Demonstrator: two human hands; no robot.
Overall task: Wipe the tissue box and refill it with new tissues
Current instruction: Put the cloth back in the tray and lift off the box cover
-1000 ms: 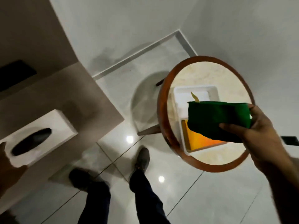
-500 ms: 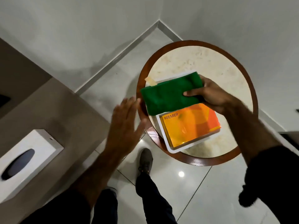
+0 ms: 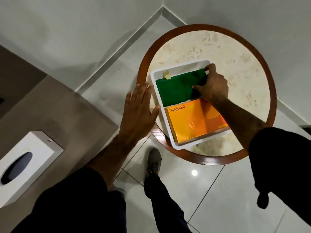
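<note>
The right hand [image 3: 212, 85] rests on the green cloth [image 3: 175, 90], fingers curled over its far edge, pressing it into the upper compartment of the white tray [image 3: 154, 91]. The left hand [image 3: 138, 113] is flat and spread, holding nothing, its thumb touching the tray's near rim as if to steady it. In the lower compartment lies the orange tissue pack [image 3: 193, 123] — the refill. The tray sits on a round table [image 3: 235, 64]. The white tissue box [image 3: 25, 162] stands well apart on the ledge [image 3: 67, 115] to the left, its oval slot dark. The cloth appears to be going down — the refill pack is probably next.
</note>
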